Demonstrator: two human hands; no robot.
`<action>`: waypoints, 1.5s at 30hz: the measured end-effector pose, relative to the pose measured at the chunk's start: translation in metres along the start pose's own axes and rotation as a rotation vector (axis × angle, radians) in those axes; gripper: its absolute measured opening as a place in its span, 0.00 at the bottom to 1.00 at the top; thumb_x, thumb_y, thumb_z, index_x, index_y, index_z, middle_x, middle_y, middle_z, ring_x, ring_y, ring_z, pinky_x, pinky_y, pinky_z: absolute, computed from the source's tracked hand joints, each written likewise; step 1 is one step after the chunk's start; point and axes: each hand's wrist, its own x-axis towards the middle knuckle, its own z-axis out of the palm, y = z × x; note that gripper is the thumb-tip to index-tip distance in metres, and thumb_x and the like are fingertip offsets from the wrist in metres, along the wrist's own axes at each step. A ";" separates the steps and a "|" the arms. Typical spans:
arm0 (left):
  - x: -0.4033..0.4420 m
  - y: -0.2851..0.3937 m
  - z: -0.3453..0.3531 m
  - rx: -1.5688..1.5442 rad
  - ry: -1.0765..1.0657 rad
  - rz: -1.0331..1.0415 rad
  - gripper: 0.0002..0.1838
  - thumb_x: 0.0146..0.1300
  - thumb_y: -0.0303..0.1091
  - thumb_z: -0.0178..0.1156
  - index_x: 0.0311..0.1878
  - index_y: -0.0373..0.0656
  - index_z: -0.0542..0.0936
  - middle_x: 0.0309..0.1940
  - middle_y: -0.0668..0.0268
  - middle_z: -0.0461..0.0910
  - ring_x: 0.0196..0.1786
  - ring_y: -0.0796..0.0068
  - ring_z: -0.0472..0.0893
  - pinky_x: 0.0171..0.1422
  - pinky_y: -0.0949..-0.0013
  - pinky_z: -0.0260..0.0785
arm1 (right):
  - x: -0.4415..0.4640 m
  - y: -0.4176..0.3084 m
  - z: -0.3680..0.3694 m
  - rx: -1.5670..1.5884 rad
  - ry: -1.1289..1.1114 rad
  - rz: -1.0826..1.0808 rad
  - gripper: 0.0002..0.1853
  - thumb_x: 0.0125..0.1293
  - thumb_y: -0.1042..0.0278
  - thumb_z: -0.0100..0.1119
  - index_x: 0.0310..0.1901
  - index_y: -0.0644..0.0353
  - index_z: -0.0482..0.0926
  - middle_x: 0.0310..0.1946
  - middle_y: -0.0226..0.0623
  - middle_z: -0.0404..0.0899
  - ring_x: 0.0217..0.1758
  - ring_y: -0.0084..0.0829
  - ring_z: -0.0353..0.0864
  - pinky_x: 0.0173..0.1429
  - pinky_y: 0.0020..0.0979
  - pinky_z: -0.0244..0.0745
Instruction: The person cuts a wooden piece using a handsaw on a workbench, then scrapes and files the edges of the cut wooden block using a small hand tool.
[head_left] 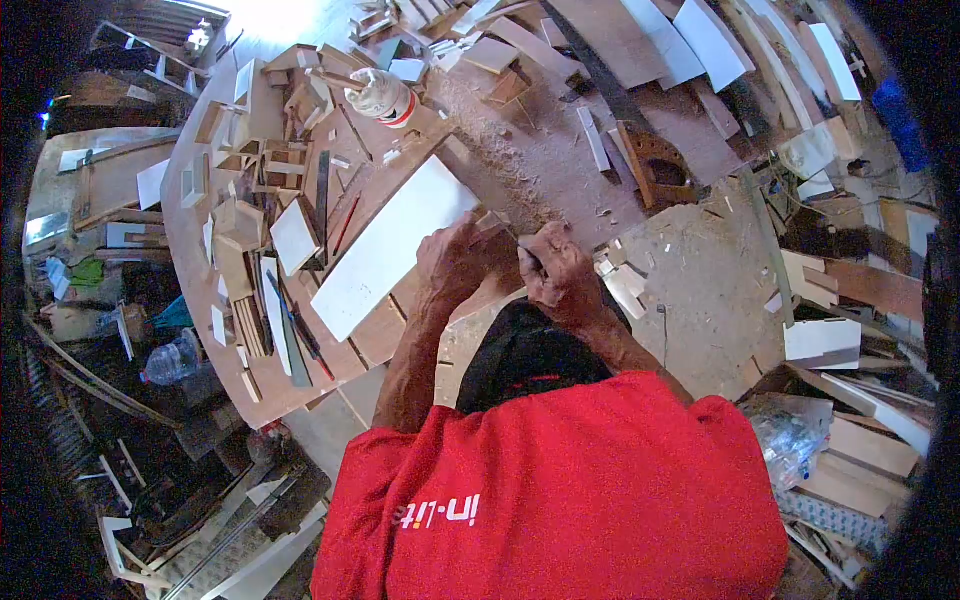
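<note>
The white panel (395, 245) lies flat and slantwise on the worktable (270, 400), in front of you and to your left, its far end pointing away from you. Your left hand (447, 258) is at the panel's right edge, near the far end, knuckles up and fingers bent inward; I cannot tell whether it pinches the edge or merely rests there. Your right hand (560, 268) is apart from the panel, further to the right, with its fingers curled into a loose fist; whatever may be inside it is hidden, so I cannot tell what it pinches.

Just left of the panel you have a red pencil (347, 222) and a pale square block (295, 237). Nearer your left side lies a slim dark tool with a red end (325, 368). Beyond the panel's far end stands a white tub (385, 104) with a red band, and sawdust (505, 165) is strewn to the right of it. Further right, a handsaw (637, 160) lies with its wooden handle towards you. Outside the table, well to your left, is a clear plastic bottle (172, 360).
</note>
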 end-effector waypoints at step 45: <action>0.002 -0.012 0.023 -0.085 0.146 0.140 0.11 0.55 0.35 0.61 0.39 0.42 0.75 0.27 0.52 0.81 0.32 0.47 0.82 0.36 0.50 0.73 | 0.003 0.020 0.011 -0.267 -0.228 -0.071 0.07 0.53 0.69 0.57 0.32 0.57 0.70 0.18 0.41 0.77 0.21 0.44 0.81 0.25 0.45 0.74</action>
